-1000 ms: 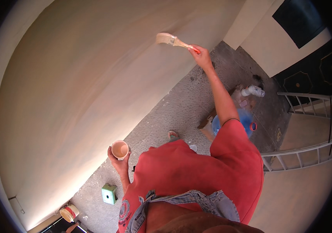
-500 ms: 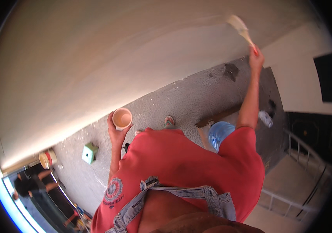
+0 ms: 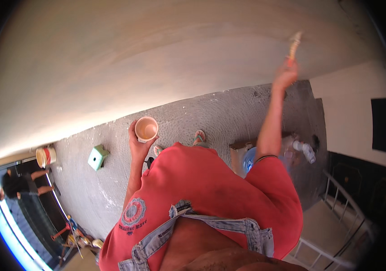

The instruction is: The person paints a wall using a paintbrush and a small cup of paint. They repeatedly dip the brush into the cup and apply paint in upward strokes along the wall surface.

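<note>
My left hand (image 3: 139, 143) grips a pale, round cup (image 3: 147, 129) from its left side and below. The cup is held upright over the floor, and its inside looks pinkish with some liquid at the bottom. Stretched out to the upper right, my right hand (image 3: 287, 74) is closed round the red handle of a paintbrush (image 3: 294, 46). The brush points upward against the beige wall (image 3: 170, 58), its bristles pale and smeared by motion. Whether the bristles touch the wall I cannot tell.
A light green stool (image 3: 97, 157) and a bucket (image 3: 45, 156) stand on the grey floor (image 3: 179, 118) to the left. Another person (image 3: 19, 184) is at the doorway. A blue water bottle (image 3: 249, 159) stands by my right arm; a metal-railed frame (image 3: 344, 198) is at the lower right.
The brush in my right hand has swung from leaning left to nearly upright, slightly lower. My view has shifted, and the cup appears a little farther right and higher.
</note>
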### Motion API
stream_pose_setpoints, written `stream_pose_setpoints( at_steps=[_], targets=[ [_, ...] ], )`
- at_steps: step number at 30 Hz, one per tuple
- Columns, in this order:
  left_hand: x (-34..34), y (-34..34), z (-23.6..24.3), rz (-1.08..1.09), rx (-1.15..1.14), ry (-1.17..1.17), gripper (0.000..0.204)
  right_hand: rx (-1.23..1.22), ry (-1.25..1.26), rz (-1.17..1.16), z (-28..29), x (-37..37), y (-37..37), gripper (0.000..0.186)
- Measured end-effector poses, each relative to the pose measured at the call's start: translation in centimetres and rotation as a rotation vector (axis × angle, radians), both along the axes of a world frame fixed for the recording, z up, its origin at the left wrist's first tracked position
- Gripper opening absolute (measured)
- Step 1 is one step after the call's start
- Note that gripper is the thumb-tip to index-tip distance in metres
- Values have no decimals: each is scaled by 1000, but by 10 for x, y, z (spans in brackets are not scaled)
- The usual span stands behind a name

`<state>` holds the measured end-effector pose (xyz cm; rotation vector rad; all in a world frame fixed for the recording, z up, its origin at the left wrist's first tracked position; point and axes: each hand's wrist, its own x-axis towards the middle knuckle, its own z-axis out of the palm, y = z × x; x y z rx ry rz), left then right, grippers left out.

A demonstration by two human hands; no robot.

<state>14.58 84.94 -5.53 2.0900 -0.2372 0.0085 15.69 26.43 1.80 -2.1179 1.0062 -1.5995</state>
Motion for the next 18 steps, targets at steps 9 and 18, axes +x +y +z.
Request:
stream_pose_setpoints(
  at_steps=[9, 18],
  targets=[
    [21, 76, -2, -53, -42, 74, 107, 193, -18, 235, 30, 33, 251, 29],
    [56, 155, 2, -140, 26, 75, 105, 339, -21, 535, 25, 32, 422, 29]
  ],
)
